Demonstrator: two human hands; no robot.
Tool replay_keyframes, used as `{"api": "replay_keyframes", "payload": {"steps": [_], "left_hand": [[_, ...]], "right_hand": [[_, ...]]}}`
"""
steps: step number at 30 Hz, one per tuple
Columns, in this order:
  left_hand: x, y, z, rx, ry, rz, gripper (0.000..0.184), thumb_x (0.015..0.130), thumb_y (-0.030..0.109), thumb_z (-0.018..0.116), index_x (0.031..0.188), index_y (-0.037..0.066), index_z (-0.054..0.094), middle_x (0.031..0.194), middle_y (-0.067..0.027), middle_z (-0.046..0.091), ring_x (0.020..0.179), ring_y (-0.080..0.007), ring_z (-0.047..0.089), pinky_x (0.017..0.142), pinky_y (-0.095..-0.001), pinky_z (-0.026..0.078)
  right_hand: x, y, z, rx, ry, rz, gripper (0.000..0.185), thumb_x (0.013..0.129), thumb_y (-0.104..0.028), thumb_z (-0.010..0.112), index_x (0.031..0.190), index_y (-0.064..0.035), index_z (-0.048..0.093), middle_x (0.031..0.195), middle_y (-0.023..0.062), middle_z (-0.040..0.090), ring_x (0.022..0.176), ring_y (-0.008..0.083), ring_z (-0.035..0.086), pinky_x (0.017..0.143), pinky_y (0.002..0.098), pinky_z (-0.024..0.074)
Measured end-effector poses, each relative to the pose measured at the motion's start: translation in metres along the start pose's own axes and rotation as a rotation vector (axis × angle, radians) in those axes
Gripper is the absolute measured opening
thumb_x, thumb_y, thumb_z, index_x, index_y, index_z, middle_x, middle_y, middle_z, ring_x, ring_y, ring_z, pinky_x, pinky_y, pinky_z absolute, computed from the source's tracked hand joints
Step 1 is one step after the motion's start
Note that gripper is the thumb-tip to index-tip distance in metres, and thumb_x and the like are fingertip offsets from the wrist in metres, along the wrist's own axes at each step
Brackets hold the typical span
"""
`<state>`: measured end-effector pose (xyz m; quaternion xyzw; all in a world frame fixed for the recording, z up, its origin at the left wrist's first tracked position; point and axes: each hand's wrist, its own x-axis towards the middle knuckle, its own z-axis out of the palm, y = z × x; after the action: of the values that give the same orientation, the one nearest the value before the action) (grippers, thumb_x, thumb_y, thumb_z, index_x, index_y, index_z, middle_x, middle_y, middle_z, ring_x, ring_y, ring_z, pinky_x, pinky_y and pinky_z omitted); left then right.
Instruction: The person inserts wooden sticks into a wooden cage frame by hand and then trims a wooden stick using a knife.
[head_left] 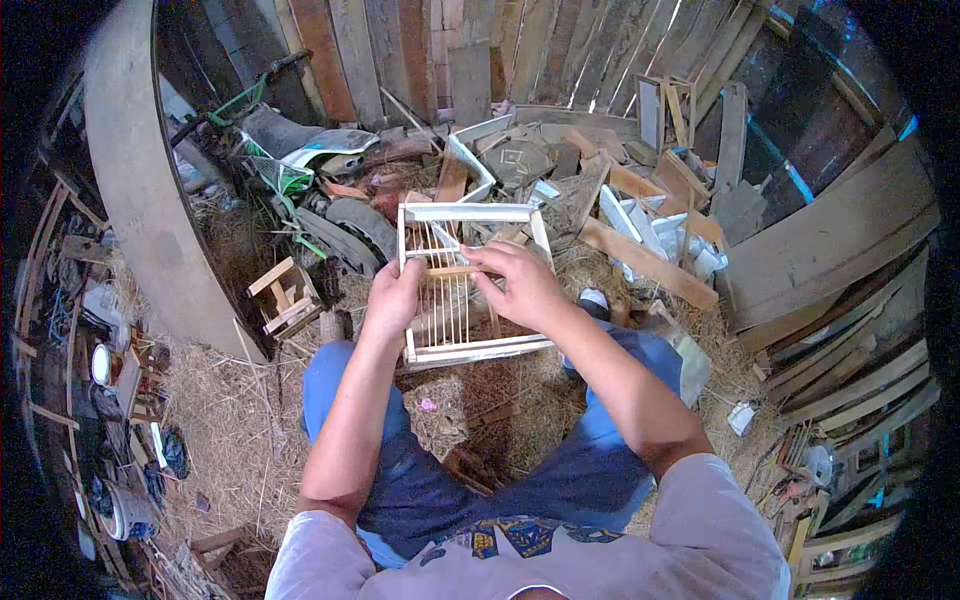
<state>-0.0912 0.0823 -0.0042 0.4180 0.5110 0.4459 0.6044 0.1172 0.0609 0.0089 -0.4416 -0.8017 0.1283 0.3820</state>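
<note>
A pale wooden frame (478,213) with thin parallel bars, like a small cage, stands between my knees. Across the bars runs a short tan wooden strip (447,271). My left hand (396,300) is closed at the left side of the frame, its thumb by the strip's left end. My right hand (522,288) reaches over the frame from the right, fingers and thumb pinching the strip's right end. The fingertips of my left hand are partly hidden behind the frame.
Straw and wood scraps cover the ground. A small wooden crate (285,298) lies left of the frame. Beyond it are a green-framed motorbike-like wreck (300,150) and piled boards (650,262). Curved-looking panels (120,170) and stacked planks (870,385) flank both sides.
</note>
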Motion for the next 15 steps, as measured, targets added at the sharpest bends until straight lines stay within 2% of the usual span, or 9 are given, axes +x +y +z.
{"api": "replay_keyframes", "payload": {"steps": [2, 9, 15], "left_hand": [[-0.002, 0.0, 0.001, -0.001, -0.004, 0.0, 0.029, 0.098, 0.024, 0.054, 0.107, -0.002, 0.062, 0.086, -0.004, 0.065, 0.069, -0.0104, 0.06, 0.061, -0.0282, 0.049], [0.007, -0.009, 0.001, 0.001, 0.015, -0.021, 0.032, 0.095, 0.026, 0.056, 0.105, -0.004, 0.061, 0.087, -0.0057, 0.065, 0.068, -0.012, 0.061, 0.062, -0.0288, 0.051], [0.017, -0.009, 0.011, -0.149, -0.043, -0.105, 0.035, 0.095, 0.028, 0.057, 0.107, -0.005, 0.061, 0.089, -0.0078, 0.065, 0.067, -0.0146, 0.063, 0.059, -0.0298, 0.051]], "right_hand": [[0.0, 0.003, 0.001, 0.014, -0.012, -0.004, 0.031, 0.088, -0.011, 0.065, 0.118, -0.0047, 0.068, 0.105, 0.0161, 0.068, 0.097, 0.0343, 0.065, 0.086, 0.0405, 0.0524], [-0.002, 0.012, 0.0, -0.029, -0.036, -0.015, 0.036, 0.087, -0.012, 0.065, 0.122, -0.006, 0.065, 0.099, 0.0145, 0.067, 0.093, 0.0342, 0.064, 0.083, 0.0418, 0.0525], [0.001, 0.023, -0.007, -0.179, -0.031, -0.075, 0.045, 0.086, -0.013, 0.066, 0.131, -0.012, 0.061, 0.108, 0.0151, 0.068, 0.094, 0.0351, 0.066, 0.082, 0.0448, 0.0525]]}}
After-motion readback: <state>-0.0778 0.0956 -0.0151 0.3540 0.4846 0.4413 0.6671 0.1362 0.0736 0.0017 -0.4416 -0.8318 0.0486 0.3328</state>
